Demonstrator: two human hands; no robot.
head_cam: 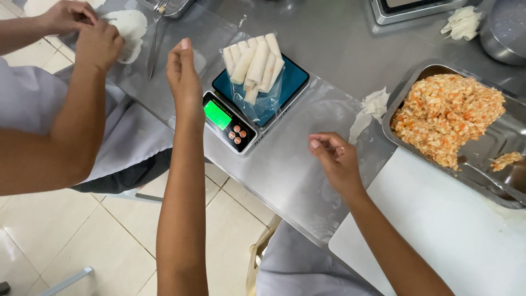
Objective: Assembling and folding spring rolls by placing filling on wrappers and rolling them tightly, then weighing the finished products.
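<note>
My left hand (183, 77) hovers with straight fingers just left of a small digital scale (285, 82) with a lit green display. A clear plastic bag of pale rolled spring rolls (253, 66) lies on the scale's dark platform. My right hand (334, 159) is held over the steel table (285, 170), fingers loosely curled, holding nothing. Both hands are apart from the bag.
A steel tray (487, 145) of orange-and-white chopped filling with a spoon stands at the right, above a white board (438, 230). Torn wrapper scraps (372, 107) lie beside it. At the upper left a co-worker's hands (90, 33) handle a round wrapper (131, 27). A pot stands at the top right.
</note>
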